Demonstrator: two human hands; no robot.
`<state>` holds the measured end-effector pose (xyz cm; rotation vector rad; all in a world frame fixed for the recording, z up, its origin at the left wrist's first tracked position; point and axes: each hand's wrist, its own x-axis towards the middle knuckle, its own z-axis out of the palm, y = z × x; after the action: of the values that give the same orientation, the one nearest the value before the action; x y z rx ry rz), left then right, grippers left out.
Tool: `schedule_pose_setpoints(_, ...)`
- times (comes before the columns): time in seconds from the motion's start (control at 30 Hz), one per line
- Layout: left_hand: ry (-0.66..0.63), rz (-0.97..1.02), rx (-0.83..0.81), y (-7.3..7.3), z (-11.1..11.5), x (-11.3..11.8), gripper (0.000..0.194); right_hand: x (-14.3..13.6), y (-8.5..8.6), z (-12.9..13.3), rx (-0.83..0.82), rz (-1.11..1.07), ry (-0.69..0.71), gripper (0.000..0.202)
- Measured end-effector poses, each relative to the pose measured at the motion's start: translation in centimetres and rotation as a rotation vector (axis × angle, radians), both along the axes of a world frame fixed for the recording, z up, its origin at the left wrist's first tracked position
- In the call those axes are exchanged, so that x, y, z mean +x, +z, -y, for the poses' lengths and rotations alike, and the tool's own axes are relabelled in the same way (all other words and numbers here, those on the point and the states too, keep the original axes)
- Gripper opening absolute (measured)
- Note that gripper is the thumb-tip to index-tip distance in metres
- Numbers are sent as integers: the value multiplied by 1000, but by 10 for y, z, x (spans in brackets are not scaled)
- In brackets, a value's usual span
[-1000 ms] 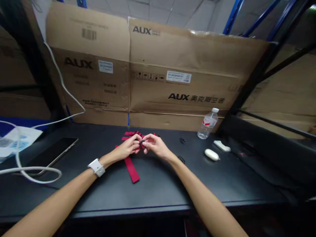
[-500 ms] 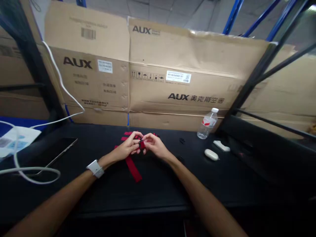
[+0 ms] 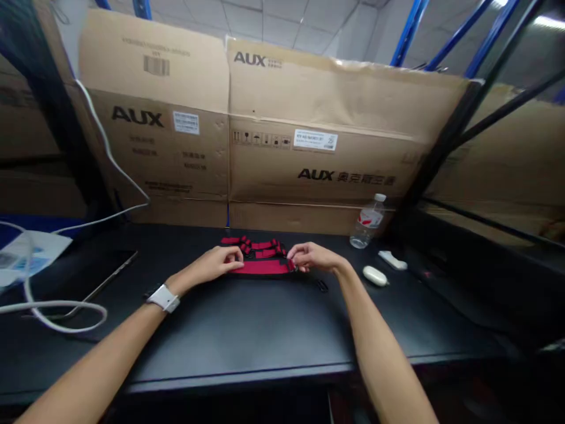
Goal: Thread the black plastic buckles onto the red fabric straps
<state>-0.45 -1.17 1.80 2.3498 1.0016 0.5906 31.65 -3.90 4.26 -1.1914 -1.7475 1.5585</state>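
A red webbing strap [image 3: 263, 267] lies stretched sideways on the black table between my hands. My left hand [image 3: 219, 261] pinches its left end between thumb and fingers. At the other end, my right hand [image 3: 308, 257] grips the strap beside a small dark buckle, which the fingers partly hide. Just behind lie more red straps [image 3: 265, 245] with black buckles fitted to them. A loose black buckle [image 3: 322, 286] rests on the table in front of my right hand.
To the right stand a clear plastic bottle [image 3: 369, 221], a white oval case [image 3: 376, 275] and a white curved piece [image 3: 392, 259]. At left are a tablet-like device [image 3: 103, 277], a paper sheet [image 3: 33, 253] and a white cable [image 3: 106, 138]. Cardboard boxes [image 3: 273, 206] wall off the back.
My hands, close together around the red strap and buckle before, have moved apart. The strap, which hung toward the table's front, now lies straight across between them.
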Motion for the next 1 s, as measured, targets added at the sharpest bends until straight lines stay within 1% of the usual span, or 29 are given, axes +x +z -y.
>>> schedule_pose_setpoints(0.07,-30,-67,0,-4,1,2,26,6,-4,-1,-41,121,32,25)
schedule_pose_setpoints(0.17,-51,-123,5,-7,3,3,26,10,-9,-4,-66,244,72,24)
schedule_pose_setpoints(0.23,-58,-139,4,-7,4,3,27,15,-10,-8,-20,320,48,26)
schedule_pose_setpoints(0.27,-62,-144,1,-7,4,3,27,19,-10,-10,41,394,-27,27)
schedule_pose_setpoints(0.3,-66,-148,-1,-7,4,3,27,25,-10,-12,120,490,-145,27)
schedule_pose_setpoints(0.37,-70,-151,2,-8,3,3,28,39,-10,-16,276,703,-437,25)
schedule_pose_setpoints(0.4,-70,-151,8,-9,3,3,28,46,-10,-18,324,791,-563,25)
schedule_pose_setpoints(0.43,-71,-151,12,-9,3,3,28,53,-12,-19,347,860,-656,26)
schedule_pose_setpoints(0.5,-72,-154,15,-10,3,4,28,64,-17,-20,352,929,-738,28)
schedule_pose_setpoints(0.67,-73,-158,19,-11,3,5,28,74,-33,-20,321,1018,-792,40)
schedule_pose_setpoints(0.77,-79,-146,5,-11,3,5,28,78,-38,-21,307,1004,-784,36)
schedule_pose_setpoints(0.9,-88,-120,-2,-10,4,4,27,80,-34,-21,340,939,-775,25)
schedule_pose_setpoints(1.0,-98,-84,-27,-8,6,6,27,68,-24,-22,383,862,-748,18)
